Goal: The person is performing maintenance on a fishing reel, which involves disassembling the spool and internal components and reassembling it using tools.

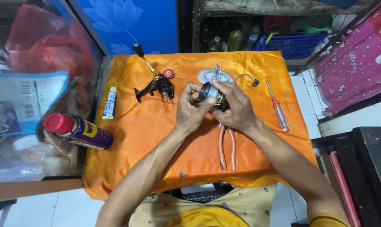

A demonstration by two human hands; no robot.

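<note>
Over the middle of an orange cloth [156, 138], both my hands hold a small black and gold reel spool [210, 92]. My left hand [190, 110] pinches its left side with the fingertips. My right hand [235, 106] wraps around its right side and back. Just left of my hands lies a black fishing reel body [159, 87] with a long crank handle and a red knob. A white round lid [215, 76] with a small clear piece standing on it sits just beyond my hands.
Orange-handled pliers [226, 147] lie below my right hand. A screwdriver [277, 108] with a clear handle lies at the right, a bent wire part [247, 78] near it. A small white tube [109, 103] and a blue spray can [79, 131] lie at the left, beside plastic bags.
</note>
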